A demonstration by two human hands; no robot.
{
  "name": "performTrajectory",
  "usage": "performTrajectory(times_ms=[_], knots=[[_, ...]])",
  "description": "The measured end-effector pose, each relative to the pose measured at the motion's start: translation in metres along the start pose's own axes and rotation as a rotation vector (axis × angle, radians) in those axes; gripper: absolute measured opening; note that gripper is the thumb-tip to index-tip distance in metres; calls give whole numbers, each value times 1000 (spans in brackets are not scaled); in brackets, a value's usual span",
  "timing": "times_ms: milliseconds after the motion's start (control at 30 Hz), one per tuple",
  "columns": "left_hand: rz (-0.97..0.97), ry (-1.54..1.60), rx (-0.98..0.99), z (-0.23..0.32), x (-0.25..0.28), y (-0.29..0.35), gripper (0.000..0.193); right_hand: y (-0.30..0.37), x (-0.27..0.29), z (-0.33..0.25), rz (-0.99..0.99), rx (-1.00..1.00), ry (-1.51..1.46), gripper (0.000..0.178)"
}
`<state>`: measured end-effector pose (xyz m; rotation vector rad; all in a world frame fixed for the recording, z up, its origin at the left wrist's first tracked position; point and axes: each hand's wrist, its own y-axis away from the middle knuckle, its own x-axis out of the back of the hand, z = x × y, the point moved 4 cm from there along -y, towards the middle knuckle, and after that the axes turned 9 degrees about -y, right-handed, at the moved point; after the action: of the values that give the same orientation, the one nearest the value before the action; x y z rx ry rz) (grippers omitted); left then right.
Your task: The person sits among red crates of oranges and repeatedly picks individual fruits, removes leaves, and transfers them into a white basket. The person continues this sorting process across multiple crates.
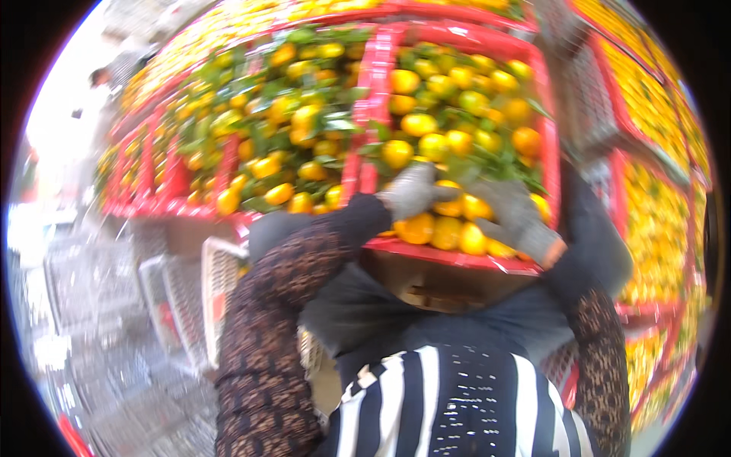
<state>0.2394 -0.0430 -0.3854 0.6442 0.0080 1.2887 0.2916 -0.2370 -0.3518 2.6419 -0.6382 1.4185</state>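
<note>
Both my hands wear grey gloves and are among orange mandarins (446,233) at the near side of a crate lined with red plastic (457,257). My left hand (413,190) lies at the crate's near left, its fingers stretched out toward a mandarin (451,206) and touching it. My right hand (519,215) spreads over the fruit at the near right. Its thumb and fingers are apart, with a mandarin (477,208) between their tips. Motion blurs the fingertips, and the palms are hidden. Green leaves (476,169) lie among the fruit beyond the hands.
Another red-lined crate of leafy mandarins (304,118) adjoins on the left. More fruit-filled crates (651,221) stand along the right. Plastic baskets (171,297) are on the floor at left, a white one (221,293) nearest me. A person (118,72) is at the far left.
</note>
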Motion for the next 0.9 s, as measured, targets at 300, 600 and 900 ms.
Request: performTrajectory(times_ms=[300,600,900], knots=[[75,-238,-16,-17,5,-7,46,-45,-25,-15,-134,-80,-78,60],[746,-1119,854,-150,266,226,43,-47,-28,-22,-159,-95,-5,53],[1194,-653,-168,-20,207,196,42,-46,-29,-17,-163,-52,-28,55]])
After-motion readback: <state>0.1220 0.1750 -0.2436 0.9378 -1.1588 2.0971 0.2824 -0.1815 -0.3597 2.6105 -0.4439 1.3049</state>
